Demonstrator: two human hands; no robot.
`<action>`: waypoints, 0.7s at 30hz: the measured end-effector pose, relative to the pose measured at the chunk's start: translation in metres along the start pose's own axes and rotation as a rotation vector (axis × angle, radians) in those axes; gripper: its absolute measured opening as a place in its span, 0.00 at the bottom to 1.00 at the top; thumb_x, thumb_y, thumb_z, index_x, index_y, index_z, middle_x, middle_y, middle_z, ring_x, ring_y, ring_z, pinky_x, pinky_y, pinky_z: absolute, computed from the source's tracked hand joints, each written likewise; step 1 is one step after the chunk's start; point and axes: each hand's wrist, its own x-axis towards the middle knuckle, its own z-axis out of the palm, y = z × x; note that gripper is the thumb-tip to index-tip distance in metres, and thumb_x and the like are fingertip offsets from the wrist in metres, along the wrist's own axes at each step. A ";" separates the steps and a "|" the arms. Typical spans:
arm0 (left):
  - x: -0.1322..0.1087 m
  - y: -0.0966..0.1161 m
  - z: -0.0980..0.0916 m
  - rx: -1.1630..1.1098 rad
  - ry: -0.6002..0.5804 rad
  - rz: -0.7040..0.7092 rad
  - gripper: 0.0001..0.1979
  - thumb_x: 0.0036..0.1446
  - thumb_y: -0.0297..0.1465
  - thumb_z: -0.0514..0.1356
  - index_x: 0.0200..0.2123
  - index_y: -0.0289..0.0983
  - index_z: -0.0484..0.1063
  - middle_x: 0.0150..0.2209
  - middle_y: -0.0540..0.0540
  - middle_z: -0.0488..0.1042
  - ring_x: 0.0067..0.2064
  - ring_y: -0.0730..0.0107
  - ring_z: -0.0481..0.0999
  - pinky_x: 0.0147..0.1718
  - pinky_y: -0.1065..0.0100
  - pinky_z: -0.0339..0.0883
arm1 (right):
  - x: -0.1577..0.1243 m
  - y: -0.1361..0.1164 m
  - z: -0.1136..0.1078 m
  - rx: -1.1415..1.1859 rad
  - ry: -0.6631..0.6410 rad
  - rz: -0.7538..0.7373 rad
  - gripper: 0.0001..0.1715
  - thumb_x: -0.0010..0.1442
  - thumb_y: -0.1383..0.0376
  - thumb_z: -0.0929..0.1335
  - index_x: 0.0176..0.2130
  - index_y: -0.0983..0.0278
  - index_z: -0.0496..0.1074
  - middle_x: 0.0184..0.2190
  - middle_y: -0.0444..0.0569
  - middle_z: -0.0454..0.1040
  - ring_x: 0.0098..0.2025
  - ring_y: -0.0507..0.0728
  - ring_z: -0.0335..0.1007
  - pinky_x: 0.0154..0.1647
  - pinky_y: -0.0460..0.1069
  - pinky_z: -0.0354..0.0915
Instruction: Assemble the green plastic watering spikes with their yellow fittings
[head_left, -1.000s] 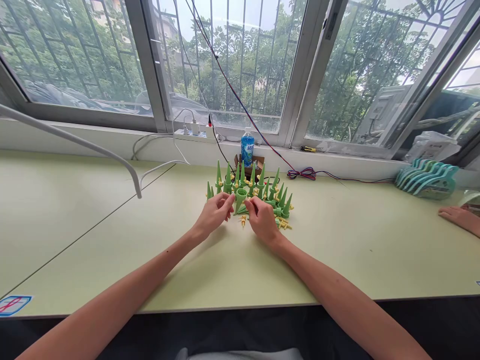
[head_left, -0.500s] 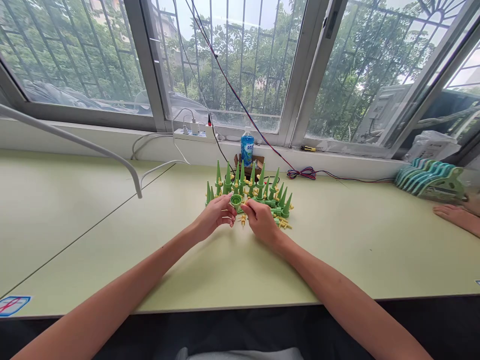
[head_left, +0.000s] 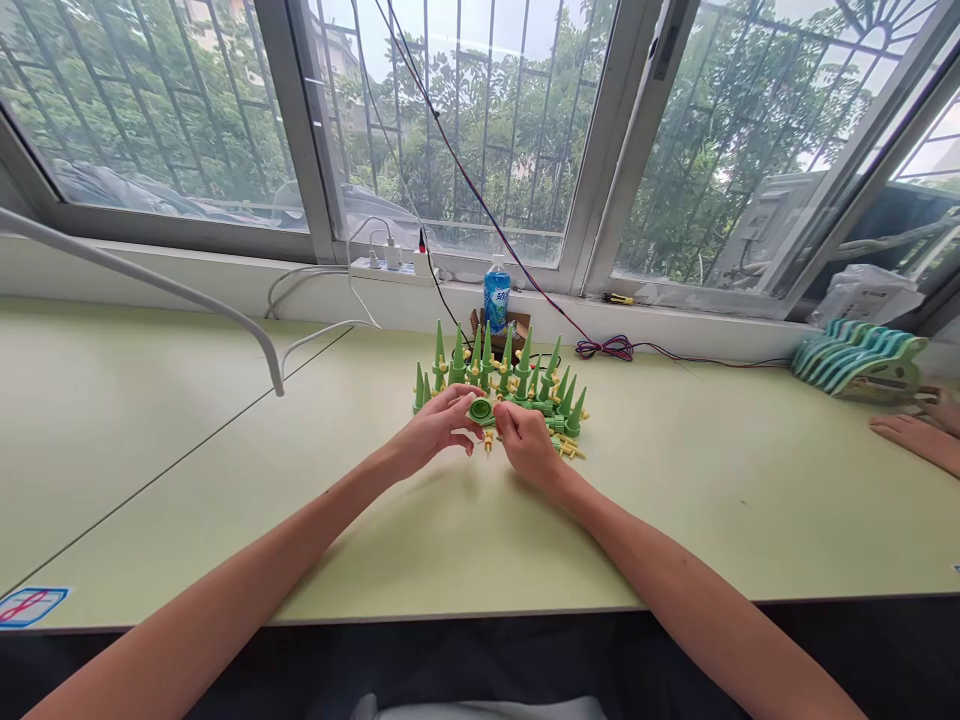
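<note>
A green plant-watering spike (head_left: 481, 409) is between my hands, its round open end turned towards me. My left hand (head_left: 435, 430) curls around its left side, with fingertips at the rim and the lower fingers spread. My right hand (head_left: 525, 438) is closed in a pinch at the spike's right side; its fingers hide most of what they grip there. Just below lies a small yellow valve (head_left: 488, 441) on the table. Behind my hands stand several upright green spikes (head_left: 457, 358) with yellow valves fitted. More green parts (head_left: 536, 405) and yellow valves (head_left: 571, 450) lie loose beside my right hand.
A blue bottle (head_left: 496, 297) stands by a brown carton (head_left: 517, 330) behind the spikes. Bundled cable (head_left: 606, 347), a power strip (head_left: 375, 268) and a stack of green hangers (head_left: 855, 358) line the window side. Another person's hand (head_left: 907, 430) rests at the right.
The spike has shifted slightly right and its open end has tilted. My left fingers have moved around its rim. At the far right, more of the other person's hands shows.
</note>
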 end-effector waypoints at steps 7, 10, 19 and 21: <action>0.001 -0.002 -0.005 -0.030 -0.040 0.018 0.24 0.56 0.40 0.63 0.53 0.42 0.62 0.42 0.44 0.70 0.40 0.63 0.76 0.31 0.65 0.70 | 0.001 -0.004 0.000 0.066 0.001 0.108 0.29 0.67 0.48 0.55 0.21 0.61 0.54 0.16 0.42 0.57 0.21 0.50 0.51 0.24 0.47 0.51; 0.002 -0.001 -0.005 -0.054 -0.016 0.015 0.25 0.55 0.38 0.64 0.53 0.42 0.61 0.41 0.46 0.70 0.41 0.63 0.76 0.32 0.64 0.71 | 0.003 -0.004 0.002 0.100 0.009 0.111 0.29 0.67 0.49 0.55 0.21 0.62 0.54 0.16 0.42 0.57 0.21 0.50 0.52 0.24 0.47 0.52; 0.007 -0.005 -0.010 0.123 0.045 -0.001 0.18 0.54 0.42 0.64 0.42 0.35 0.69 0.38 0.44 0.71 0.36 0.66 0.75 0.31 0.66 0.70 | 0.004 -0.004 0.001 0.044 0.093 0.082 0.25 0.68 0.53 0.57 0.23 0.62 0.55 0.18 0.41 0.58 0.21 0.49 0.51 0.24 0.47 0.49; 0.007 -0.006 -0.010 0.151 0.048 0.011 0.18 0.54 0.41 0.64 0.42 0.35 0.69 0.38 0.44 0.72 0.36 0.67 0.74 0.31 0.66 0.70 | 0.004 -0.004 0.001 0.025 0.090 0.077 0.24 0.67 0.54 0.58 0.23 0.62 0.55 0.18 0.40 0.58 0.21 0.49 0.50 0.24 0.47 0.49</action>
